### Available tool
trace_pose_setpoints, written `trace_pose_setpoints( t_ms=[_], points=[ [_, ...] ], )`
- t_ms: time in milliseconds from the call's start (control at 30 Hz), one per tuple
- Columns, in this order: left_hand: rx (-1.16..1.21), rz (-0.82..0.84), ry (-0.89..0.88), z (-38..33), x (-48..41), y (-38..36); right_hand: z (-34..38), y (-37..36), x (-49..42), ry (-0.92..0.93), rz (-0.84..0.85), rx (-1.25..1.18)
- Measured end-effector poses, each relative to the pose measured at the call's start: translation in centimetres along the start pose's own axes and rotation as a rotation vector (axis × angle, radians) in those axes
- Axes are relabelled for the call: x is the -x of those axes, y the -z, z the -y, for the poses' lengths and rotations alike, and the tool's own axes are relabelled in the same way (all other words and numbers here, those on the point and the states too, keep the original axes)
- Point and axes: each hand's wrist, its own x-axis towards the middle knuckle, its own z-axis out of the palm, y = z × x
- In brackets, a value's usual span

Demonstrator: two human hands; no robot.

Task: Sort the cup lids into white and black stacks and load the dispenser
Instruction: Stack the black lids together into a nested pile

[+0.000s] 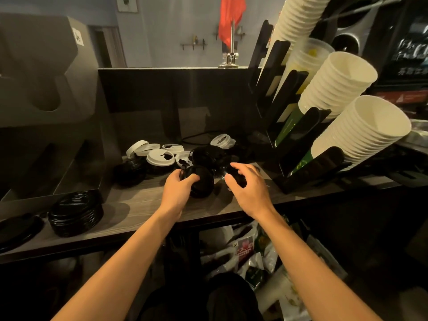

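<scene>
My left hand (179,189) is clenched on a small black stack (203,184) of cup lids, thumb over the near rim and fingers curled round the far side, holding it just above the wooden counter (139,205). My right hand (250,189) is right beside it, fingers spread and bent, thumb tucked in, grasping a single black lid (236,178). The light is dim there and I see only part of that lid between thumb and fingers.

Just behind my hands lies the unsorted heap. There is a mound of loose black lids (209,156) in the middle, with white lids (161,158) lying flat and tilted to its left and one more white pair (223,140) behind it on the right. Further black lids (130,171) sit at the left end of the heap, partly under the white ones.

Well to the left, near the counter's front edge, stands a finished black pile (75,213), neatly nested. Behind it is the grey dispenser (69,172), whose slanted channels hold nothing I can see.

On my right a black rack (310,167) holds leaning columns of white paper cups (361,133), mouths towards me. Under the counter, between my forearms, are crumpled packets and bags (245,251).
</scene>
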Motion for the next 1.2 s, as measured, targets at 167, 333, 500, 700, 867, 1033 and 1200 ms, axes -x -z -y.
trace_pose_setpoints(
  t_ms=[167, 333, 500, 700, 867, 1033, 1200],
  points=[
    [0.057, 0.048, -0.018, -0.3, 0.3, -0.2, 1.0, -0.9, 0.3, 0.132, -0.013, -0.062],
    [0.209, 0.052, 0.029, -0.9, 0.6, 0.1, 2.4, -3.5, -0.1, 0.184, 0.021, -0.008],
    [0.167, 0.083, 0.023, -0.7, 0.7, 0.0, 2.6, -3.0, -0.3, 0.131, -0.008, -0.147],
    [0.085, 0.096, -0.042, -0.6, 0.9, 0.2, 3.4, -4.3, -0.5, 0.217, 0.009, -0.012],
    [0.087, 0.070, -0.062, -0.9, 1.1, 0.3, 3.0, -3.6, -0.3, 0.108, 0.079, -0.250],
    [0.090, 0.102, -0.070, -1.1, 1.3, 0.4, 2.8, -3.0, -0.5, -0.079, 0.134, -0.554],
    [0.082, 0.114, -0.073, -1.0, 1.4, 0.4, 2.6, -3.0, -0.7, -0.133, 0.106, -0.653]
  ],
)
